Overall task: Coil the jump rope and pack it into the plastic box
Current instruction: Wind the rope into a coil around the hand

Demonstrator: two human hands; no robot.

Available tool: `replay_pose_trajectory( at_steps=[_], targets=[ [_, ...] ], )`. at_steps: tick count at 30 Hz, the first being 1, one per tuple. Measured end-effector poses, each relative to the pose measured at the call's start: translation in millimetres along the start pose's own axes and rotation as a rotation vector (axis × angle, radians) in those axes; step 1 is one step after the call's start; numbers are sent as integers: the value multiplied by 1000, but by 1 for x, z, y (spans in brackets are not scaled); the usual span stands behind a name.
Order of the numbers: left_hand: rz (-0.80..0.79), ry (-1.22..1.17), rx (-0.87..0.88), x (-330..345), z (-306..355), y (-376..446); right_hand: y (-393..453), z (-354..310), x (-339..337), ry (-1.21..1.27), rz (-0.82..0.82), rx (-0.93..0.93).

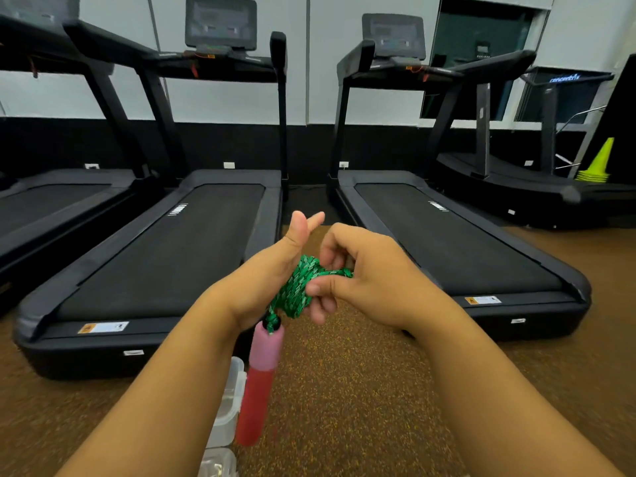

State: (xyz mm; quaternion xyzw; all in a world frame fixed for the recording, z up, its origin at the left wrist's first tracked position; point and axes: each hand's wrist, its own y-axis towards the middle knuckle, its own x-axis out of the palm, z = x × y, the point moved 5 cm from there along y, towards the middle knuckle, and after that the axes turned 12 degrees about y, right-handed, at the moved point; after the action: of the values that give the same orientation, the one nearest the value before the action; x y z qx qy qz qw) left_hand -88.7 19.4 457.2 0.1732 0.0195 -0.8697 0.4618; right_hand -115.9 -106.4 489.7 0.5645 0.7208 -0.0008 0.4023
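Jump rope (300, 283) coiled around flat left hand (275, 270), right hand (364, 280) pinching it, handle (262, 380) downward.

braided rope (299, 284), matt foam handle (261, 383)

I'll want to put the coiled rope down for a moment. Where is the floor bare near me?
Bare floor runs right of the hanging handle, up to the right treadmill. Left of the handle it is crowded: the plastic box sits by the left forearm, close to the middle treadmill.
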Motion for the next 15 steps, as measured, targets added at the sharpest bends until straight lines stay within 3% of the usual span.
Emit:
replay_pose_trajectory(
  at_steps=[5,9,15],
  targets=[
    [-165,-101,-10,3,5,-2,-6,14,14,206,-70,88],
    [-309,-166,-21,3,7,-3,-18,18,29,624,-226,161],
    [-418,-195,-85,3,6,-5,-23,28,27,540,-214,159]
  ],
)
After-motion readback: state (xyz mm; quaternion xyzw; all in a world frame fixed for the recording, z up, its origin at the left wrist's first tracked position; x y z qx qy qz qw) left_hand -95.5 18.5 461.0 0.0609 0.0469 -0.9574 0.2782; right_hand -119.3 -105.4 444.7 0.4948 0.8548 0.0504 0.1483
